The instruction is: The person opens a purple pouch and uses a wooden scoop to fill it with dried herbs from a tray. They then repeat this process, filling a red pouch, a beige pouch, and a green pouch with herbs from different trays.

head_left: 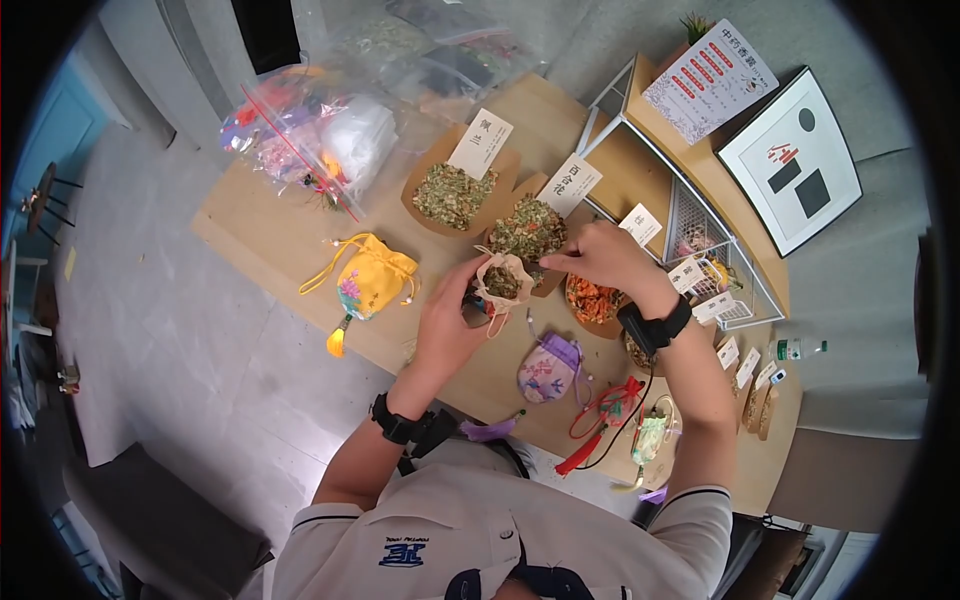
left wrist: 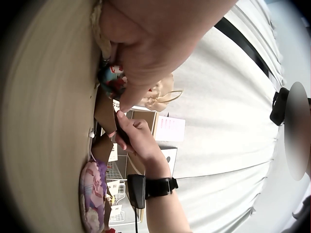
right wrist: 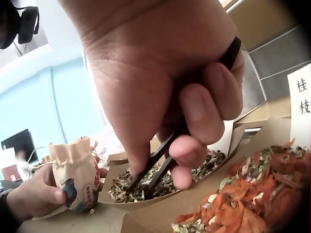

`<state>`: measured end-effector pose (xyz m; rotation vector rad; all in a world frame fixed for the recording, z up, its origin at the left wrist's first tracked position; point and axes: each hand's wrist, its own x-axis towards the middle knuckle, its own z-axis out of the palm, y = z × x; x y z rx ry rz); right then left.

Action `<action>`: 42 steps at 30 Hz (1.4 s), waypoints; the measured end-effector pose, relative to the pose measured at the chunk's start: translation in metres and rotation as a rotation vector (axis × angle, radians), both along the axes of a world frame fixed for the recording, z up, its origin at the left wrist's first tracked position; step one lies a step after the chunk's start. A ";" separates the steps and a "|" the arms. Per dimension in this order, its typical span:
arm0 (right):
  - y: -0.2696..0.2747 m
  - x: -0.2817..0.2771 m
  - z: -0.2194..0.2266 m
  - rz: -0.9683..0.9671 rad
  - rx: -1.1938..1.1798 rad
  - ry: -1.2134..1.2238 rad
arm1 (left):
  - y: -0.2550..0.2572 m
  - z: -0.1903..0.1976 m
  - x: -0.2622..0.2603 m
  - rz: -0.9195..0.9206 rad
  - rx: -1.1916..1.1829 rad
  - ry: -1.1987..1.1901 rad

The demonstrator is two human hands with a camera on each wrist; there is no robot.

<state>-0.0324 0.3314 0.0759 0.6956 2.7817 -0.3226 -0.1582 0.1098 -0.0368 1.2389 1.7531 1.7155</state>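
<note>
My left hand (head_left: 445,325) grips a cream drawstring pouch (head_left: 512,263), upright with its mouth wide, dried herbs (head_left: 502,284) inside. In the right wrist view the pouch (right wrist: 73,162) shows a dark bird and red print, the left hand's fingers (right wrist: 36,194) around it. My right hand (right wrist: 160,82) holds black tweezers (right wrist: 160,177), tips down in the green-brown herbs of a paper tray (right wrist: 116,206). That herb heap (head_left: 525,232) lies beside the pouch in the head view, below the right hand (head_left: 600,255). The left wrist view shows the right hand (left wrist: 141,141) beyond the left hand (left wrist: 150,43).
Another herb tray (head_left: 420,215) stands behind, and one with orange petals (head_left: 592,303) at right. A yellow pouch (head_left: 372,282) lies left, a purple pouch (head_left: 548,370) nearer me, with red (head_left: 618,400) and green (head_left: 650,437) ones. Plastic bags (head_left: 320,140) and a shelf (head_left: 640,110) stand behind.
</note>
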 end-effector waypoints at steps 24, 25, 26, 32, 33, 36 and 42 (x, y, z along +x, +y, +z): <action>-0.018 0.014 0.020 -0.183 0.196 0.273 | 0.000 0.004 0.000 0.035 0.000 -0.016; -0.020 0.016 0.023 -0.171 0.195 0.283 | 0.001 0.003 0.000 0.037 0.004 -0.001; -0.022 0.017 0.025 -0.159 0.194 0.294 | 0.001 0.003 0.000 0.037 0.005 -0.004; -0.053 0.014 0.039 0.106 0.165 0.519 | 0.000 0.002 0.001 0.031 0.001 -0.017; -0.058 0.013 0.041 0.097 0.173 0.464 | 0.000 0.003 0.001 0.031 0.000 -0.022; -0.066 0.010 0.043 0.093 0.211 0.347 | 0.000 0.001 0.000 0.033 0.005 -0.014; -0.057 0.013 0.040 0.052 0.227 0.347 | 0.000 0.000 0.000 0.019 0.017 -0.028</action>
